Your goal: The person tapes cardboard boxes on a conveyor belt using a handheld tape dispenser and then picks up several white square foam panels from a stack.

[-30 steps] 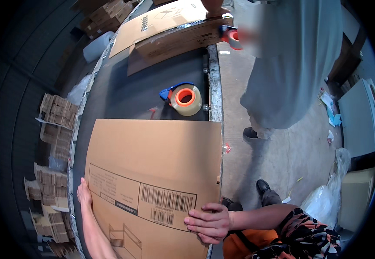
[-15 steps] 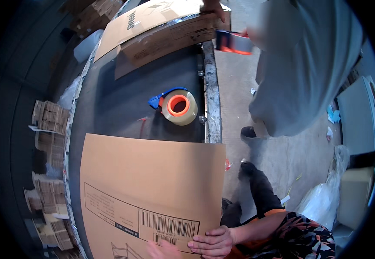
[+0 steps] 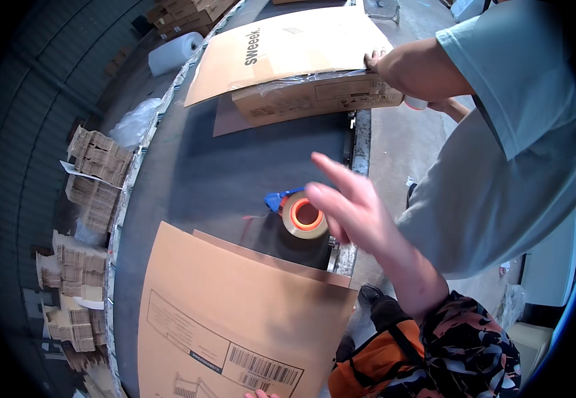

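Observation:
My right hand point(image 3: 354, 205) reaches out above the belt with its fingers spread and holds nothing. Just beneath it lies a tape dispenser point(image 3: 294, 227) with a blue head, an orange core and a thick roll of clear tape. Close in front of me is a large brown cardboard box point(image 3: 235, 292) with printed lines, a barcode and a drawing on its upper face. At the bottom edge of the view only the fingertips of my left hand point(image 3: 261, 395) show; they lie flat on this cardboard, and the rest is out of view.
The dark conveyor belt point(image 3: 208, 172) has a worn metal rail point(image 3: 362, 142) on its right. Farther along, a co-worker point(image 3: 500, 192) rests a hand on another carton point(image 3: 314, 93). Stacked flat cardboard point(image 3: 95, 159) and a white roll point(image 3: 175, 53) stand left of the belt.
My right hand has left the near box and moved forward over the tape dispenser. The co-worker has leaned farther over the far carton. My view has shifted.

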Tool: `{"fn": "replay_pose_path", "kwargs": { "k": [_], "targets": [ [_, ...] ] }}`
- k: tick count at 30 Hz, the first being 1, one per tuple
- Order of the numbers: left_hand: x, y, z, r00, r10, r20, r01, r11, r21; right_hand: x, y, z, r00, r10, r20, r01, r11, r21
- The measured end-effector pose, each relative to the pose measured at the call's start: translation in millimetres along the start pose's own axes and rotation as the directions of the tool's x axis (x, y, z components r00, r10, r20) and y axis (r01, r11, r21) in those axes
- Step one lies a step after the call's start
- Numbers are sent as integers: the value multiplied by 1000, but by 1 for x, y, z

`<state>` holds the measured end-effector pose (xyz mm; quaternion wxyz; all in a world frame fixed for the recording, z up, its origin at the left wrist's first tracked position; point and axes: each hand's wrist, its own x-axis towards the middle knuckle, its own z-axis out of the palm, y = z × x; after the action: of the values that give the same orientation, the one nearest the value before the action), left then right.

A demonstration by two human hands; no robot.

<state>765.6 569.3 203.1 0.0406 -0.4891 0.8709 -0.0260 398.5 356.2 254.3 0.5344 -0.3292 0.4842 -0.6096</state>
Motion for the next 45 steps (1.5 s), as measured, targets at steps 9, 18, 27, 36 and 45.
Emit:
{"fn": "replay_pose_path", "kwargs": {
  "k": [9,18,27,36,45],
  "targets": [
    [7,-4,2,998,49,-28,-49,999,23,193,28,-9,976,115,-183,-172,924,-341],
    [1,-8,8,994,48,102,-54,997,60,286,60,-31,924,94,-370,-296,788,-540],
    [22,-8,-2,992,85,98,-87,996,11,330,96,-66,642,-148,-753,-119,950,-288],
    [56,-12,-49,854,96,511,-169,981,98,345,105,-83,678,-217,-702,-42,943,-331],
    [37,-2,7,996,9,-88,-10,1000,-10,344,95,-96,920,-125,-372,104,992,-77]
  ]
}}
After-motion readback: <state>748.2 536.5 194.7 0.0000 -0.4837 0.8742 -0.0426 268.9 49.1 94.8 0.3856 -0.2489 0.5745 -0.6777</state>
